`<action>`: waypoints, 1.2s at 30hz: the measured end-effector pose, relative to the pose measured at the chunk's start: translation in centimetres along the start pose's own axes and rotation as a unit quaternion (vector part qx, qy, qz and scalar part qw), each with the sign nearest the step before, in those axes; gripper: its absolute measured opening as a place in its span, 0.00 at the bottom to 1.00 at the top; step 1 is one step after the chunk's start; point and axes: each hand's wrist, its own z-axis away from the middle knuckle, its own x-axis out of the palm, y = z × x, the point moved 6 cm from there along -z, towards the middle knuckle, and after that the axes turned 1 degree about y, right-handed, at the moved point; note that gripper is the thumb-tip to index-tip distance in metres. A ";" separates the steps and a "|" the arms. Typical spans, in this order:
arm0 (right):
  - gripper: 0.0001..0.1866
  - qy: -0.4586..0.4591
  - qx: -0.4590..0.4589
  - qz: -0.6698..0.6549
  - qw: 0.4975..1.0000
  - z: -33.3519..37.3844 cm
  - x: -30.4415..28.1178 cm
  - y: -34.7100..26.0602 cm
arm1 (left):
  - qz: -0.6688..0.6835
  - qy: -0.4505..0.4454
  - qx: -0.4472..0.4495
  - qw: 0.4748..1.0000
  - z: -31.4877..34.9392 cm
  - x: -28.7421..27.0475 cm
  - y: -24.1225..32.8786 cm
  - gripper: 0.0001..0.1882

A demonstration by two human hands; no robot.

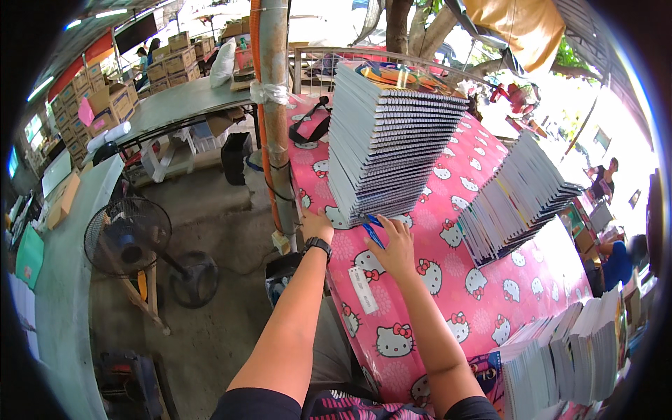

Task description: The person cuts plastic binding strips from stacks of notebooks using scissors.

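A tall stack of grey spiral notebooks (385, 136) stands on a table covered with a pink cartoon-cat cloth (483, 294). My left hand (316, 225), with a black watch on its wrist, rests at the stack's lower left corner near the table edge. My right hand (393, 246) lies flat on the cloth just below the stack, fingers on a blue pen (373, 233) by the stack's bottom edge. A white label (363, 289) sits on the cloth between my forearms.
A second slanted notebook stack (514, 199) stands to the right, and more stacks (574, 353) at the lower right. An orange-and-grey post (273, 105) rises beside the table. A floor fan (129, 238) stands at left near grey tables with cardboard boxes (112, 101).
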 end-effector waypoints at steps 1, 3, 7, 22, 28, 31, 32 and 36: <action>0.30 0.004 -0.002 0.012 1.000 -0.1 0.0 -0.1 | -0.002 0.001 0.003 1.000 0.0 0.0 0.1 0.30; 0.30 0.025 -0.003 0.012 1.000 0.1 -0.4 0.0 | -0.002 -0.007 0.002 1.000 0.3 -0.1 0.4 0.30; 0.30 0.030 0.012 0.013 0.999 0.1 -0.5 -0.1 | 0.000 -0.027 -0.007 1.000 0.4 -0.5 0.4 0.30; 0.25 -0.071 0.115 -0.263 0.955 0.8 2.5 3.5 | 0.006 -0.025 -0.014 1.000 0.6 -0.3 0.7 0.30; 0.28 0.024 -0.018 -0.004 1.000 0.4 1.0 0.4 | -0.006 -0.003 -0.014 1.000 0.0 -0.3 0.0 0.30; 0.29 -0.007 0.019 -0.063 0.998 0.6 1.5 1.4 | -0.011 -0.020 -0.013 1.000 0.5 -0.3 0.6 0.31; 0.30 -0.021 0.034 -0.098 0.994 0.7 1.9 1.7 | -0.010 -0.021 -0.012 1.000 0.5 -0.3 0.6 0.31; 0.30 -0.003 0.038 -0.074 0.997 1.0 1.7 1.8 | -0.010 -0.028 -0.013 0.999 0.5 -0.5 0.6 0.31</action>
